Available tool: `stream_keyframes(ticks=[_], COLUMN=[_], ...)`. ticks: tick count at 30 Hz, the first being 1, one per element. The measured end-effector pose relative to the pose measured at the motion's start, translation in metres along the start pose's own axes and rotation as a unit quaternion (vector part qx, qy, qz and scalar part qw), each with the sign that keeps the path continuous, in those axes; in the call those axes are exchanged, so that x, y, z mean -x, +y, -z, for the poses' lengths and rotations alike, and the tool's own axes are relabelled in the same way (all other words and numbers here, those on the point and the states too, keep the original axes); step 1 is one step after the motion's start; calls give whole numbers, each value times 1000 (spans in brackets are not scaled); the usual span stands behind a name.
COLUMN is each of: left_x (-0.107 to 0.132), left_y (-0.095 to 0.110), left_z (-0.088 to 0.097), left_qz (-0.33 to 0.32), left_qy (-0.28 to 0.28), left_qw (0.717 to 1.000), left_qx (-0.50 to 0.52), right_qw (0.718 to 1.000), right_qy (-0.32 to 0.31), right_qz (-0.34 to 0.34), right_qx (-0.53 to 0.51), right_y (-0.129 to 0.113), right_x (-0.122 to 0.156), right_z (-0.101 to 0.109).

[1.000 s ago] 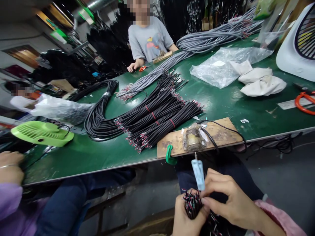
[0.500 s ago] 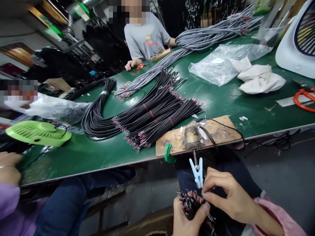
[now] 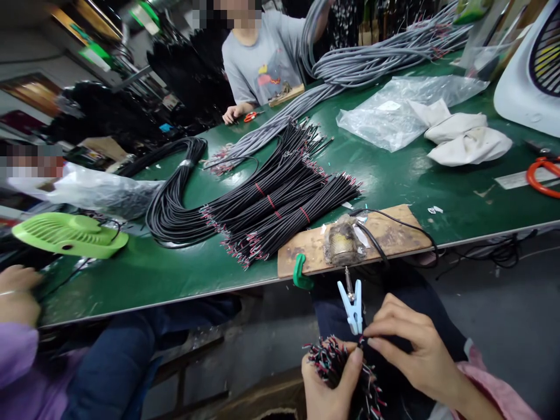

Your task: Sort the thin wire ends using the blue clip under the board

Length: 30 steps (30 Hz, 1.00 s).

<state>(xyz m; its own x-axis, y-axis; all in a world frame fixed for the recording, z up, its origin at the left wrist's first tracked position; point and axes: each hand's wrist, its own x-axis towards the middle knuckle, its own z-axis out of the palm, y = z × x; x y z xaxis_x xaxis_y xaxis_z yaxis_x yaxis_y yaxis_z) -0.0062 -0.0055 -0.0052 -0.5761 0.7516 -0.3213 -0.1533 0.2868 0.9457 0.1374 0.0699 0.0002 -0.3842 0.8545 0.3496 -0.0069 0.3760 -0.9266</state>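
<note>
Down at the lower right of the frame, there was your left hand (image 3: 326, 391), wrapped firmly round a bunch of black wires (image 3: 327, 357), thumb laid along its side, red and white tips bristling out on top. Just beside it, your right hand (image 3: 413, 344) had thumb and fingertips drawn almost together at a wire end by your left thumb; whether they actually pinched it was too small to tell. Right above those fingertips hung the light-blue clothes peg (image 3: 354, 322), its upper arms spread in a V beneath a metal shaft (image 3: 349, 283). That shaft jutted from a grimy cylinder (image 3: 343, 248) on the wooden board (image 3: 394, 230), with a green clamp (image 3: 300, 274) at the table edge. Beyond, mid-frame, tied black cables (image 3: 271, 201) lay across the green table (image 3: 459, 198); at upper centre, a co-worker (image 3: 245, 61) sat beside a raised loop of grey cable (image 3: 308, 44).
</note>
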Motion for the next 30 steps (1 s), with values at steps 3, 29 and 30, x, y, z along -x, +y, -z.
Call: stream_keyframes(ticks=[3, 29, 30], left_x=[0, -3, -3], left_y=[-1, 1, 2], left_z=[2, 3, 2], left_qz=[-44, -62, -63], left_qy=[11, -36, -30], left_qw=[998, 995, 995], left_qx=[-47, -71, -71], right_qw=[1000, 1000, 1000], right_qy=[-12, 9, 10], right_qz=[10, -10, -1], right_qx=[11, -19, -12], right_y=[0, 4, 4], right_x=[0, 0, 0], right_z=[-4, -6, -6])
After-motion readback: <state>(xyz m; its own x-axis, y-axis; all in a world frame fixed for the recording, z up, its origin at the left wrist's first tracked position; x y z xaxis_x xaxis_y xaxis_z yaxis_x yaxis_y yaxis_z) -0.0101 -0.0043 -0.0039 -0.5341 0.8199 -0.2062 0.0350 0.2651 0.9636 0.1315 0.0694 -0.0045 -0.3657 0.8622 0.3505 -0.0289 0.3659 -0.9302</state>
